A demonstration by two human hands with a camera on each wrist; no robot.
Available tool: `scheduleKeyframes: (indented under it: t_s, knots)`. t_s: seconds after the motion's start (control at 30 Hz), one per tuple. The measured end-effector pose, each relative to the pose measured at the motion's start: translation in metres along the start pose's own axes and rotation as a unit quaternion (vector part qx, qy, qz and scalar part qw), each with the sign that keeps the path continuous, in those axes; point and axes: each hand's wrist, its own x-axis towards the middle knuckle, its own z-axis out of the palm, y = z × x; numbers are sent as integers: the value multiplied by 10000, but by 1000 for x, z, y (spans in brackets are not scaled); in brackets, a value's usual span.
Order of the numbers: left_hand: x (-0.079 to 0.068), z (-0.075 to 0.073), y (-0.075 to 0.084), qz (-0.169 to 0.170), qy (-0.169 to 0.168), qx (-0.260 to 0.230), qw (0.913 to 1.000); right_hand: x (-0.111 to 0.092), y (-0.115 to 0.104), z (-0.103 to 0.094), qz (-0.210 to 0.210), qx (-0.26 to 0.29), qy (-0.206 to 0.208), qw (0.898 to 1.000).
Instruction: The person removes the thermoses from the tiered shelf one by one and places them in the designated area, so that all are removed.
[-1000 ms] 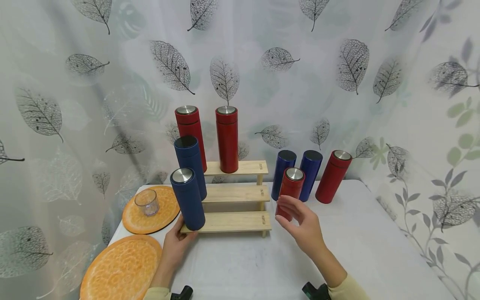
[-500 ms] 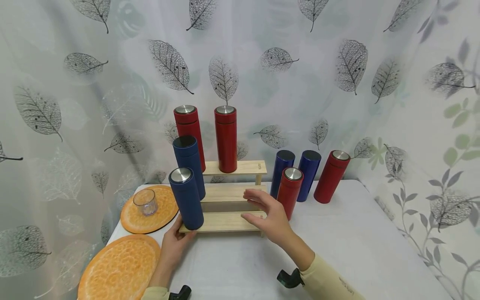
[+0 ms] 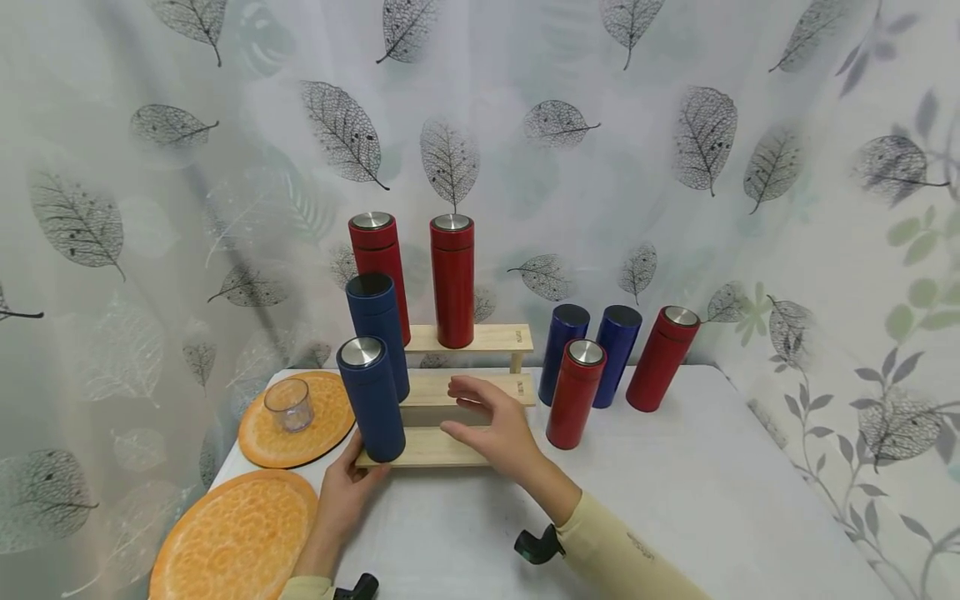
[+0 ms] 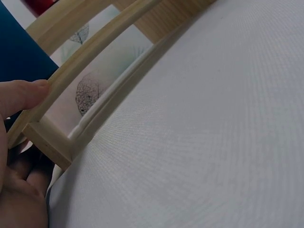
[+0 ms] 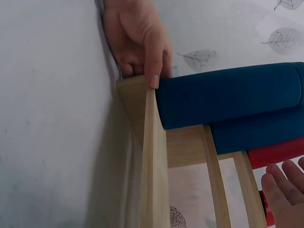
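Observation:
A three-step wooden stand [image 3: 442, 447] holds a silver-lidded blue thermos bottle [image 3: 372, 408] on its lowest step. Behind it, another blue bottle [image 3: 378, 321] is on the middle step. Two red bottles [image 3: 452, 283] stand on the top step. My left hand [image 3: 348, 492] grips the stand's front left corner; in the left wrist view its thumb [image 4: 28, 92] lies on the step's edge, fingers below. My right hand [image 3: 498, 429], fingers loosely bent and holding nothing, hovers before the lower steps. At its right, a shorter red bottle [image 3: 576, 400] stands on the table.
Two blue bottles [image 3: 618, 354] and a tall red bottle [image 3: 662, 367] stand at the table's right rear. A clear glass cup [image 3: 290, 406] rests on a round orange mat [image 3: 258, 442] at left, with a second orange mat [image 3: 236, 533] nearer. A leaf-print curtain [image 3: 525, 192] hangs behind.
My right hand has moved left, away from the short red bottle, to the front of the stand. The left hand keeps its grip on the stand's corner.

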Motion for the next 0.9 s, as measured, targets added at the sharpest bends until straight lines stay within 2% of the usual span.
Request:
scheduleKeyframes:
  t_s: [0.3, 0.5, 0.7, 0.9]
  knots:
    - [1, -3, -2, -72, 70, 157, 9998, 12, 2, 25, -247, 176, 51, 9995]
    - [0, -2, -1, -58, 28, 118, 9999, 14, 6, 42, -143, 145, 18, 9998]
    - [-1, -3, 0, 2, 38, 160, 9999, 17, 12, 62, -209, 261, 13, 9994]
    - [-1, 0, -1, 36, 30, 143, 9999, 17, 13, 74, -160, 262, -1, 9995]
